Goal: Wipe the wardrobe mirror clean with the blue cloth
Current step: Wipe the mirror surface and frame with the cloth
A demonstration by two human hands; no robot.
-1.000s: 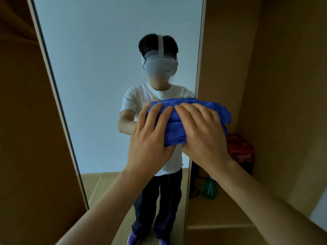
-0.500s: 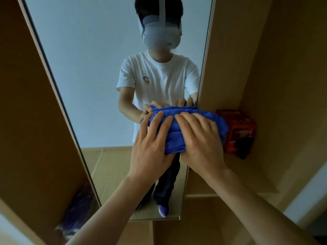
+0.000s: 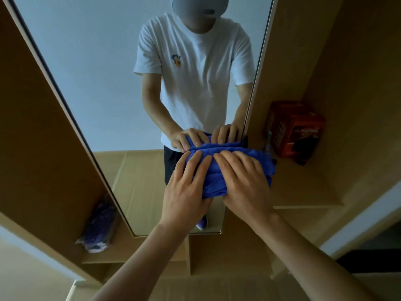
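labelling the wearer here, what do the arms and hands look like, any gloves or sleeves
Both the left hand and right hand are bare: no gloves, rings or watch. The forearms are uncovered; the mirror reflects a white short-sleeved t-shirt.

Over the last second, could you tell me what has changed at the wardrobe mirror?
The left hand and right hand slid the folded blue cloth down the wardrobe mirror toward its bottom edge. Both still press flat on it; the red box stayed.

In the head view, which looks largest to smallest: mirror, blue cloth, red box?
Largest: mirror, by far.
Then blue cloth and red box: they look alike, and the cloth is nearer and partly covered, so I leave them unranked.
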